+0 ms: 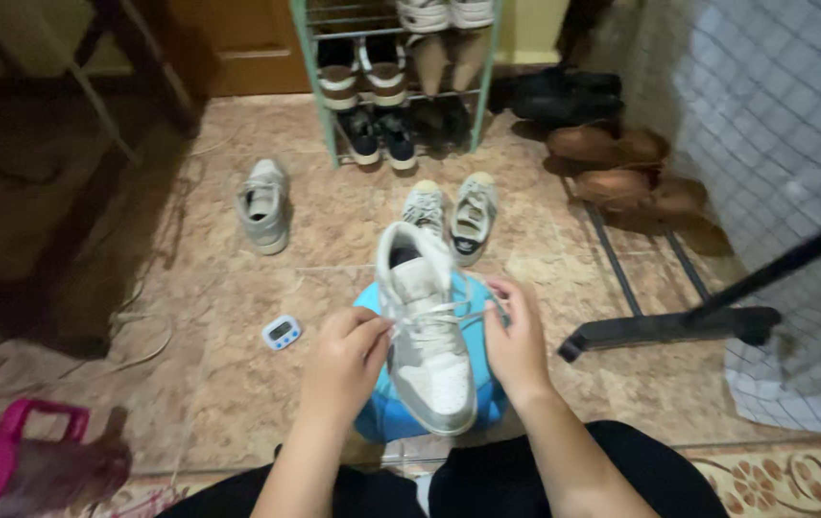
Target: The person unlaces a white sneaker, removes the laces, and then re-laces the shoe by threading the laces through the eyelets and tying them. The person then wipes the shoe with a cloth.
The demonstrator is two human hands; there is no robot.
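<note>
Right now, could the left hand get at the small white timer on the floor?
Probably yes: the timer lies on bare tile just left of the left hand, nothing between them, though that hand now pinches the sneaker's lace.

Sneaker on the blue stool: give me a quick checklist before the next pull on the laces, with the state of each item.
1. Sneaker seated on the blue stool, toe toward the person: ok.
2. Left hand pinching a lace end at the sneaker's left side: ok.
3. Right hand pinching the white lace on the right side: ok.
4. Lace run through every eyelet: cannot tell, too small to see.
5. Tongue lying flat under the laces: cannot tell.
6. Small timer on the tiled floor, apart from both hands: ok.
</note>
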